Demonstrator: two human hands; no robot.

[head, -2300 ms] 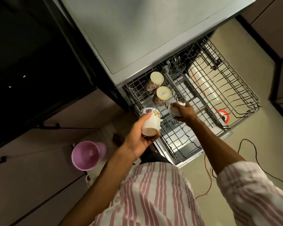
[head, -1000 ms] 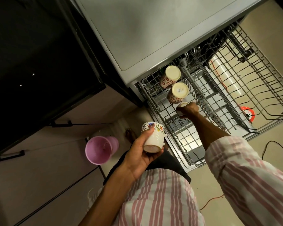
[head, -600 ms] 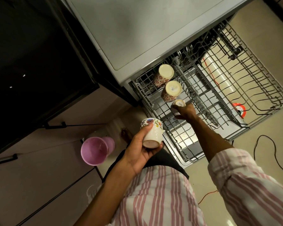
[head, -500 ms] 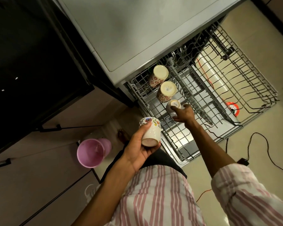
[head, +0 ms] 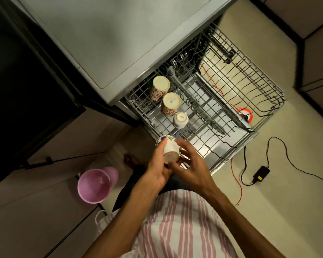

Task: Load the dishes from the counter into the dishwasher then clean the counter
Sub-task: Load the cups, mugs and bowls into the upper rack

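One cup (head: 169, 151) base toward camera

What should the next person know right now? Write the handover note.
Left hand: grips the floral cup, base toward the camera.
Right hand: open, fingers at the cup's side, no grip of its own.
In the rack, upside down in a row: two tall patterned cups and a small white cup.
Left: rack the floral cup; the counter is out of view.

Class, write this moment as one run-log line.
stage: loading cups | rack: three cups upside down | left hand: holds floral cup | right hand: open, reaching to floral cup
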